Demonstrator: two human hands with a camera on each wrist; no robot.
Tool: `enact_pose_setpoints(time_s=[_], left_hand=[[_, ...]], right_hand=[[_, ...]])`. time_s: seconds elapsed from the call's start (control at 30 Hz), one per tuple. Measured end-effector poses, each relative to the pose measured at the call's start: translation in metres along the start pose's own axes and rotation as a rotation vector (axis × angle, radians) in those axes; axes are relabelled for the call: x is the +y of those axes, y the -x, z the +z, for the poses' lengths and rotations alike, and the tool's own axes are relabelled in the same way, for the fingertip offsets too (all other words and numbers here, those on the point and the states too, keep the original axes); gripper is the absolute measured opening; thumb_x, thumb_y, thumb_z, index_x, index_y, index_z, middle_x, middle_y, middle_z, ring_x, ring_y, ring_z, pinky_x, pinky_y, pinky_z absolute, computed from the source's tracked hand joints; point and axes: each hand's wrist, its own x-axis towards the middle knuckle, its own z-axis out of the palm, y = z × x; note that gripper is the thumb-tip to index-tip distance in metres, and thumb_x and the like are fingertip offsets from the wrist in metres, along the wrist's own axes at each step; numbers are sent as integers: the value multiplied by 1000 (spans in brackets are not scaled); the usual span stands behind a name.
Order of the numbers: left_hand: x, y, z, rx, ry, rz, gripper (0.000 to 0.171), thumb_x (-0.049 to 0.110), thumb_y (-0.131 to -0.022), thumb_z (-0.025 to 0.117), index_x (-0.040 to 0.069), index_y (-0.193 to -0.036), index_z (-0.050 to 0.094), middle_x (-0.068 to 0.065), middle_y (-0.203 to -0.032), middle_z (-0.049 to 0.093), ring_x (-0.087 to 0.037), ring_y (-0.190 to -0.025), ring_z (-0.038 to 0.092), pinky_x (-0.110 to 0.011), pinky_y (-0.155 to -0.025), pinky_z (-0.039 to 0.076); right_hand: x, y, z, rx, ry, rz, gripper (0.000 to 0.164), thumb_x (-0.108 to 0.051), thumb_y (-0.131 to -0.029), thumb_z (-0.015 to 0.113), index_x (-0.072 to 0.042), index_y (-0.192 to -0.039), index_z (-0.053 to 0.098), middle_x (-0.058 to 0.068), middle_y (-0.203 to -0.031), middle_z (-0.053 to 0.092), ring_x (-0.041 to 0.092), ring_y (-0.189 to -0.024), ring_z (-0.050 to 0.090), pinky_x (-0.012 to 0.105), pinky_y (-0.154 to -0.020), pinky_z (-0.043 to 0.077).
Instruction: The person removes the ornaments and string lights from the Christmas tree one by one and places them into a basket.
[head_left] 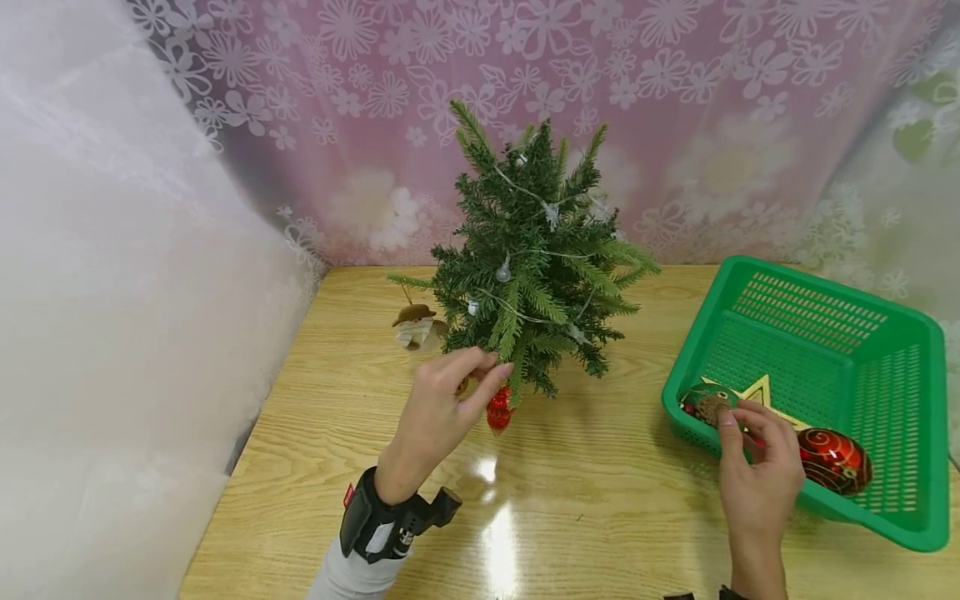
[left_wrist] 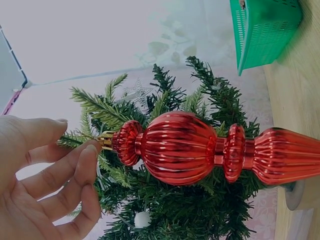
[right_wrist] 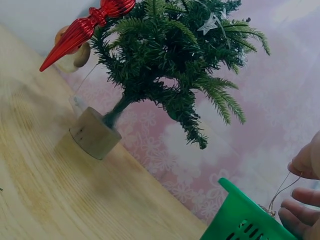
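Note:
A small green Christmas tree (head_left: pixel 536 250) stands at the middle of the table. At its front left, my left hand (head_left: pixel 442 404) is at a low branch tip, thumb and index finger parted around it. The index fingertip is right at the gold cap (left_wrist: pixel 106 140) of a shiny red finial-shaped ornament (left_wrist: pixel 180 147), which hangs point down. My right hand (head_left: pixel 765 475) is over the near left side of the green basket (head_left: pixel 941 400). It pinches the thin string loop (right_wrist: pixel 274 199) of a brown ornament (head_left: pixel 707 407) that lies low in the basket.
A gold star (head_left: pixel 759 390) and a red swirled bauble (head_left: pixel 834 460) lie in the basket. An ornament with a brown hat (head_left: pixel 414 315) hangs left of the tree. String lights (head_left: pixel 504 271) wind through the branches. Behind the table hangs a pink floral curtain (head_left: pixel 360 108).

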Motion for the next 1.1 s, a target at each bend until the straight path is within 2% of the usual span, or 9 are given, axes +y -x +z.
enact_pose_setpoints(time_s=[0.17,0.27,0.4,0.47,0.5,0.63,0.73,0.93,1.1], left_hand=[[0,0,-1,2,0,-2,6,6,-87,71,6,-83,66,-2,-72,65,-9,-51,39,-18,-49,30],[0,0,-2,11,-2,7,6,6,-87,71,5,-84,66,-1,-71,63,-10,-51,40,-18,-49,30],[0,-1,-2,17,2,16,7,8,-89,69,4,-85,67,-1,-71,63,-10,-51,41,-17,-49,31],[0,-1,-3,15,5,17,9,11,-91,68,3,-86,67,-1,-71,64,-9,-52,41,-17,-49,32],[0,-2,-3,15,6,17,10,12,-92,67,3,-86,67,-1,-72,64,-9,-52,42,-17,-49,32],[2,-3,-4,17,10,12,9,10,-91,67,2,-88,68,-3,-73,65,-10,-53,45,-19,-50,35],[3,-4,-5,20,12,8,7,9,-91,68,4,-87,68,-4,-73,66,-10,-54,47,-19,-51,36],[3,-5,-6,36,6,18,10,12,-92,68,4,-86,68,-4,-74,67,-9,-56,51,-20,-51,39],[3,-5,-6,43,9,23,7,10,-90,69,5,-85,68,-4,-75,67,-10,-59,54,-20,-53,40]], right_hand=[[3,1,1,-6,51,-70,13,-1,-91,64,12,-93,66,-18,-104,55,-5,-102,50,10,-77,41],[4,2,1,-20,135,-120,10,1,-90,64,11,-93,67,-3,-102,62,-1,-101,53,12,-79,39],[4,4,1,-51,218,-105,15,2,-90,62,8,-102,68,24,-109,62,33,-108,57,41,-93,43],[5,4,1,-61,239,-92,23,4,-89,62,8,-111,65,29,-114,58,48,-110,51,58,-95,38],[5,5,2,-63,244,-96,28,5,-88,62,9,-115,63,31,-116,57,51,-112,49,64,-92,36],[8,8,7,-58,278,-149,46,8,-83,64,8,-128,53,34,-124,47,54,-115,42,70,-91,29],[9,11,11,-56,297,-183,52,8,-80,65,7,-130,51,35,-127,43,54,-114,39,71,-92,25],[7,16,18,-52,288,-213,43,8,-80,65,7,-122,56,34,-129,42,54,-111,38,68,-96,19],[2,23,28,9,211,-296,31,12,-77,65,5,-107,63,31,-122,49,51,-107,40,66,-95,21]])
